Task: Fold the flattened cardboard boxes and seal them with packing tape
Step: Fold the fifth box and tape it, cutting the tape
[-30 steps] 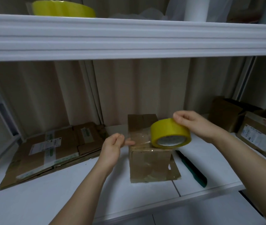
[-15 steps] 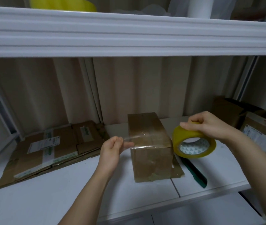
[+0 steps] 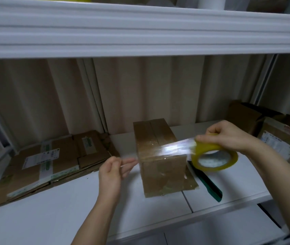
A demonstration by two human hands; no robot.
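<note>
A white shelf [image 3: 55, 218] carries flattened cardboard boxes [image 3: 48, 163] at left and a folded cardboard box [image 3: 160, 160] at centre. The right hand [image 3: 229, 135] grips the tape roll [image 3: 214, 156] beside the box; the left hand [image 3: 112, 172] pinches the tape strip [image 3: 174, 147] stretched across its top.

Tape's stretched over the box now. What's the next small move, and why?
Probably lower both hands to press the tape strip onto the box: the left hand pinches its free end, the right hand grips the tape roll, and the strip spans the top.
</note>
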